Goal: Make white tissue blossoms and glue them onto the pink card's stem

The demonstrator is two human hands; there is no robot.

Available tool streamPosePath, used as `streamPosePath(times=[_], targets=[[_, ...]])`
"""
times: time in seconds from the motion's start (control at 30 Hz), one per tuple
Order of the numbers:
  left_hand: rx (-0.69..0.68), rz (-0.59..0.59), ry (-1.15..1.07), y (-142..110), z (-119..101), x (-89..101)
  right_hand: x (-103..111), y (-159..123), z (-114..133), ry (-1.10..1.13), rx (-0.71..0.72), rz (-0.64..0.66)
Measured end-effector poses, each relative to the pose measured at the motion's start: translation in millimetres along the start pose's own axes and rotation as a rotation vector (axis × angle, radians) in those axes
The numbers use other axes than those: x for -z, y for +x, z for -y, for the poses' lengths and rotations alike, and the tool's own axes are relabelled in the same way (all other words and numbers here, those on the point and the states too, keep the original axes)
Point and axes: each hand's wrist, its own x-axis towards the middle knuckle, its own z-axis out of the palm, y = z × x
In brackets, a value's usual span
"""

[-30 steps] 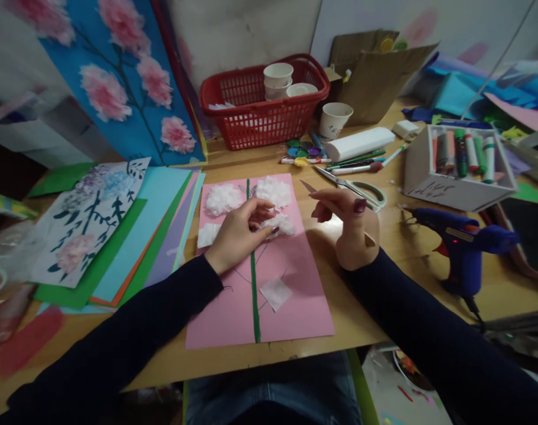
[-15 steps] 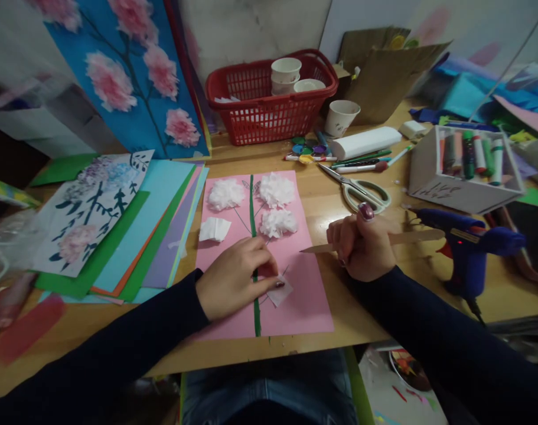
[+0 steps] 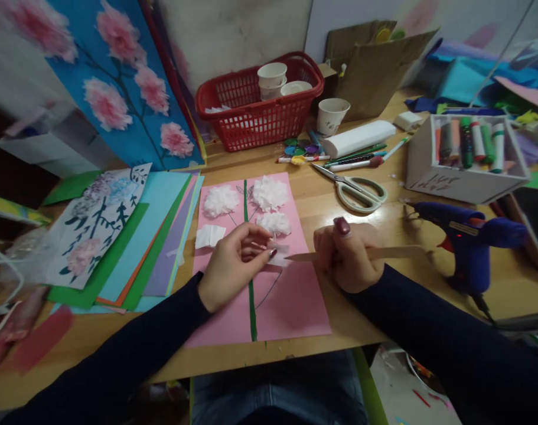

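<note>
My left hand (image 3: 235,265) pinches a small square of white tissue paper (image 3: 279,255) between thumb and fingers, just above the pink sheet (image 3: 295,307). Closed in a fist with the thumb on top, my right hand (image 3: 355,257) grips a pointed wooden stick (image 3: 401,252). The stick's tip reaches the tissue square; whether they touch I cannot tell. A green painted stem (image 3: 252,313) runs down the pink sheet, with thin drawn branches. Fluffy white tissue flowers (image 3: 269,193) sit on its upper part. A small stack of tissue squares (image 3: 209,236) lies at its left edge.
Scissors (image 3: 361,193) lie behind my right hand, and a blue glue gun (image 3: 468,248) stands to its right. At the back are a red basket (image 3: 260,127) with paper cups and a white box (image 3: 459,180) of markers. Coloured paper sheets (image 3: 162,206) spread out on the left.
My left hand has lifted the tissue square off the lower part of the pink sheet and moved it up. The right hand has shifted left, bringing the stick's tip to the square.
</note>
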Motion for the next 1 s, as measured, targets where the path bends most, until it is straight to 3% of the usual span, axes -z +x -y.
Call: streamPosePath(times=[0.13,0.23,0.33,0.63,0.83,0.93,1.0], targets=[[-0.008,0.017,-0.022,4,-3,-2.9,4,-2,-2,-0.256,0.166,0.138],[0.012,0.028,-0.057,2,-4,-3.1,8,1,-5,-0.31,0.363,0.265],[0.024,0.03,-0.107,0,-6,-3.9,10,4,-4,-0.347,0.442,0.292],[0.018,0.047,-0.172,3,-5,-4.2,10,7,-1,-0.516,0.448,0.33],[0.012,0.054,-0.146,9,-1,-3.7,6,9,-8,-0.609,0.342,0.315],[-0.028,0.03,-0.044,5,-1,2.2,4,9,-9,-0.612,0.282,0.292],[-0.124,-0.013,0.169,2,0,9.2,3,10,-9,-0.616,0.24,0.282]])
